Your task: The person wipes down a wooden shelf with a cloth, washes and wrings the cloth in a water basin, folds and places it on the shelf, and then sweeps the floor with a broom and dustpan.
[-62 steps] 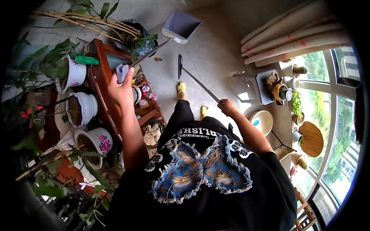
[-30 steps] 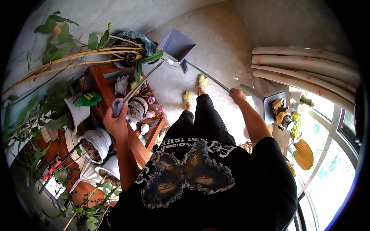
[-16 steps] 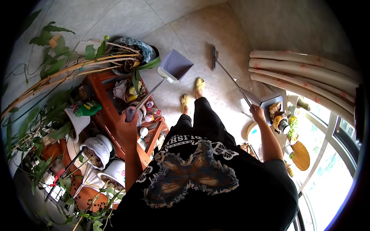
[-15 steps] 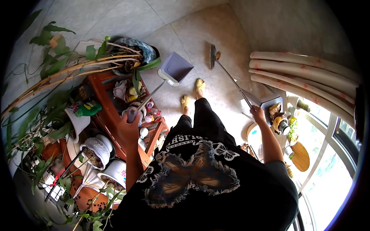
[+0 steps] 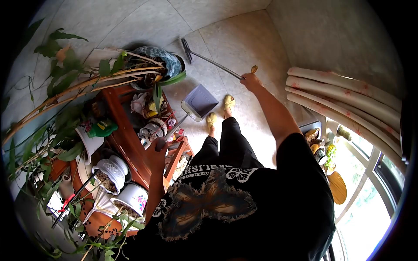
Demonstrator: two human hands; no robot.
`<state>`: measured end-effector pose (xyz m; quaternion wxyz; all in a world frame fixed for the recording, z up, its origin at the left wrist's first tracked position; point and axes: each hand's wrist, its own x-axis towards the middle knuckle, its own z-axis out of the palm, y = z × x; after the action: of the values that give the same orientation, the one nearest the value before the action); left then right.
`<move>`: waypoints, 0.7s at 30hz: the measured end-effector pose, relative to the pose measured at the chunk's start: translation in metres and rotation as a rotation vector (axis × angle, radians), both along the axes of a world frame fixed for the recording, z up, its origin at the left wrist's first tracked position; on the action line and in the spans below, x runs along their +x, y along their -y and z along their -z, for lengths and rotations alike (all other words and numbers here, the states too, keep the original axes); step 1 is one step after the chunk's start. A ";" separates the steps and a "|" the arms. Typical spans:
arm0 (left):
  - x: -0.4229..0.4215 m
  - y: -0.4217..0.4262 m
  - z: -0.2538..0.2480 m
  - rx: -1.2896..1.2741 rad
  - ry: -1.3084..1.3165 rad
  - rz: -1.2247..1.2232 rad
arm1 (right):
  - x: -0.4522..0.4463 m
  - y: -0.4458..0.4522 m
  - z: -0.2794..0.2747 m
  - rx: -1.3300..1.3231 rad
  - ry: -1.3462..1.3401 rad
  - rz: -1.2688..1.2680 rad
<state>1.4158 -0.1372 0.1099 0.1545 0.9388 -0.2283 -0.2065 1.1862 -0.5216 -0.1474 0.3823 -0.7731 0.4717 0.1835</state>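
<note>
My left hand (image 5: 156,152) is closed around the handle of a long-handled dustpan (image 5: 201,101). Its grey-purple pan rests on the tiled floor in front of my feet, its mouth facing away from me. With my right arm stretched forward, I grip the pole of a broom (image 5: 217,65) in my right hand (image 5: 251,81). The dark broom head (image 5: 186,50) is at the far left, close beside a patterned plant pot (image 5: 167,61). A dry brown leaf (image 5: 254,69) shows just past my right hand, apparently on the floor.
On the left stands a reddish wooden shelf (image 5: 126,130) with assorted items, near white flower pots (image 5: 130,195), a green bottle (image 5: 102,128) and trailing plant stems (image 5: 87,85). Cream curtains (image 5: 344,93) and a bright window (image 5: 357,187) are at the right.
My right hand has swung forward and left, carrying the broom head from the right of the dustpan over to the plant pot. The dustpan has hardly moved.
</note>
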 end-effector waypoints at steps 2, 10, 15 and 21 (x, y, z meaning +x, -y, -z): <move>0.001 -0.002 0.006 -0.008 0.005 0.009 | 0.013 0.011 0.016 -0.008 -0.059 -0.008; 0.008 0.002 0.023 -0.001 -0.084 -0.047 | -0.174 -0.038 0.032 0.022 -0.065 0.344; 0.008 0.020 0.034 -0.032 -0.040 0.010 | -0.266 -0.099 -0.037 0.069 -0.112 0.721; 0.009 0.031 0.056 -0.106 -0.028 0.075 | -0.236 -0.117 -0.085 0.209 -0.017 0.997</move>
<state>1.4246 -0.1686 0.0540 0.1993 0.9171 -0.2719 -0.2126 0.9503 -0.4051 -0.0622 0.4948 -0.4100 0.7656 0.0311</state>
